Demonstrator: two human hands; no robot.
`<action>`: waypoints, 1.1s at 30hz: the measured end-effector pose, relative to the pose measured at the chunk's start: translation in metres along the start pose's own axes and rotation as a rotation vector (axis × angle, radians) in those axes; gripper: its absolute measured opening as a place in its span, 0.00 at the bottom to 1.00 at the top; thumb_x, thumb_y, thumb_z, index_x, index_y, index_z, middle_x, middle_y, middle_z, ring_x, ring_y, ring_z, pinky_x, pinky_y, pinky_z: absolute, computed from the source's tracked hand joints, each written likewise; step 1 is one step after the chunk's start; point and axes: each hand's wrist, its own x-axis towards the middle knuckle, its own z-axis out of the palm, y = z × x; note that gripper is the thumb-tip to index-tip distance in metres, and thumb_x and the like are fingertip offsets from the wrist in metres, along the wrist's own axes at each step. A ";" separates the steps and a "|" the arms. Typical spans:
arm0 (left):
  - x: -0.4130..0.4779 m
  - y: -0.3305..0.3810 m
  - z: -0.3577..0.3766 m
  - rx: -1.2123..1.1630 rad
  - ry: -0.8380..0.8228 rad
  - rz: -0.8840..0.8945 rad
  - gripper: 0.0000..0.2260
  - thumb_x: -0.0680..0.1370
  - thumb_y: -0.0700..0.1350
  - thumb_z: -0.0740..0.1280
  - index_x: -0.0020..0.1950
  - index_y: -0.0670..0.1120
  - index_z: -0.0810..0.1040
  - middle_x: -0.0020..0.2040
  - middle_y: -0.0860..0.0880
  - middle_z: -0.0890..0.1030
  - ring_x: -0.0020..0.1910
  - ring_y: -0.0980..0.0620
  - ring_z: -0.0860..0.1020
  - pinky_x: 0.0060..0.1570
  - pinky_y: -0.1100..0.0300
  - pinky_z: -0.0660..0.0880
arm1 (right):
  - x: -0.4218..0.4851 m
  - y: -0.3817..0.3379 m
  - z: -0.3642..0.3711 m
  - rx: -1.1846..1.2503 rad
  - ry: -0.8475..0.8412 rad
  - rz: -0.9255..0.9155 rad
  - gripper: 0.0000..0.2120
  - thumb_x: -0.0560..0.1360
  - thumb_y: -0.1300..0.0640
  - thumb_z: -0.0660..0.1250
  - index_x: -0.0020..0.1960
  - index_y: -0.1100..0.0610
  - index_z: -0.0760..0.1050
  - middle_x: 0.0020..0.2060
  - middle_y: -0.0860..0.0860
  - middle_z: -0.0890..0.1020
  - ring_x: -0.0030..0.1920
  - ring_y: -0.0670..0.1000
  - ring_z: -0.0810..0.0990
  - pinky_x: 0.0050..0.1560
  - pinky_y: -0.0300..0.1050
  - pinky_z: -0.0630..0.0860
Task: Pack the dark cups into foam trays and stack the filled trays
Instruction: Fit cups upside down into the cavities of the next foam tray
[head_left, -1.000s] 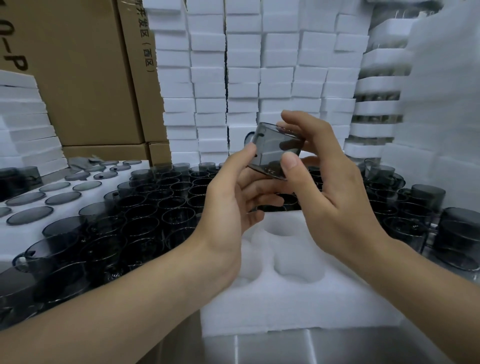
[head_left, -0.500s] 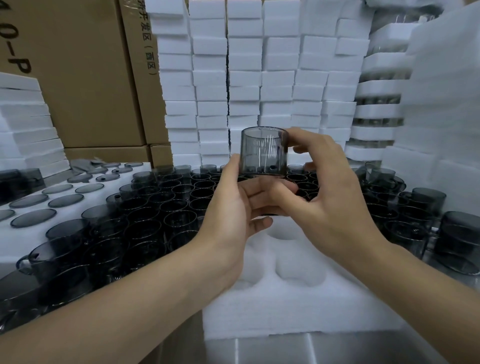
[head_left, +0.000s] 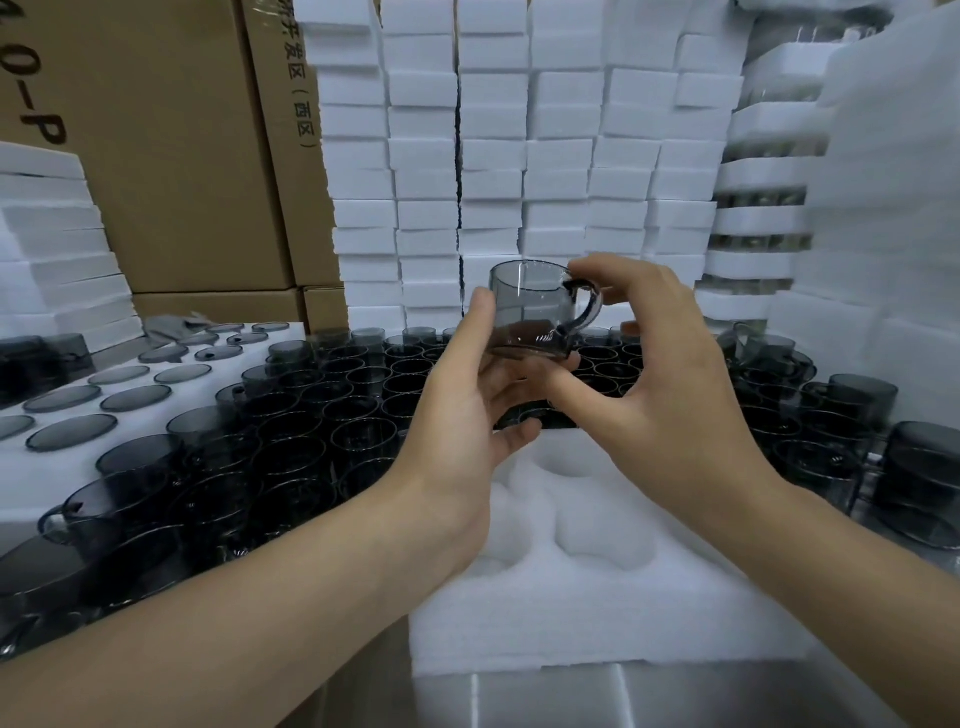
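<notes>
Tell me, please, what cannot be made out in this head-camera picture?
1. Head view: the far pockets of the white foam tray lie behind the left hand and right hand holding the dark translucent handled cup; filled or empty, unclear.
2. Head view: print on the brown cardboard box is cut by the left edge.
3. Head view: cups inside the stacked white foam trays at right are too blurred to count.

Foam tray (head_left: 597, 597) lies near centre on the desk (head_left: 675, 696). A cup (head_left: 530, 317) is held upright above the tray's far edge, left hand (head_left: 467, 395) on its left, right hand (head_left: 665, 374) at its handle side. Loose cups (head_left: 291, 441) crowd the tray's left, rear and right. Foam stacks (head_left: 519, 182) stand behind, cardboard boxes (head_left: 171, 156) rear left.
</notes>
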 end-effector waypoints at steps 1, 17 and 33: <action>0.000 0.001 0.000 -0.001 -0.002 -0.005 0.25 0.83 0.69 0.59 0.61 0.53 0.87 0.55 0.44 0.88 0.50 0.59 0.85 0.50 0.54 0.72 | 0.000 0.000 0.000 0.005 -0.006 -0.003 0.30 0.71 0.46 0.77 0.70 0.53 0.75 0.64 0.44 0.77 0.62 0.44 0.75 0.64 0.50 0.76; 0.002 -0.003 0.001 0.083 -0.028 0.025 0.32 0.81 0.74 0.56 0.60 0.52 0.87 0.48 0.51 0.85 0.49 0.56 0.84 0.45 0.59 0.79 | 0.001 -0.003 -0.002 -0.024 -0.027 -0.086 0.29 0.69 0.52 0.78 0.68 0.57 0.77 0.62 0.51 0.79 0.62 0.53 0.77 0.64 0.50 0.73; 0.012 -0.014 -0.004 0.040 -0.010 -0.029 0.39 0.86 0.69 0.42 0.54 0.46 0.87 0.44 0.43 0.89 0.41 0.56 0.84 0.45 0.57 0.72 | -0.003 -0.010 -0.005 -0.028 -0.153 -0.002 0.30 0.67 0.63 0.83 0.66 0.54 0.78 0.57 0.47 0.77 0.56 0.48 0.75 0.58 0.55 0.78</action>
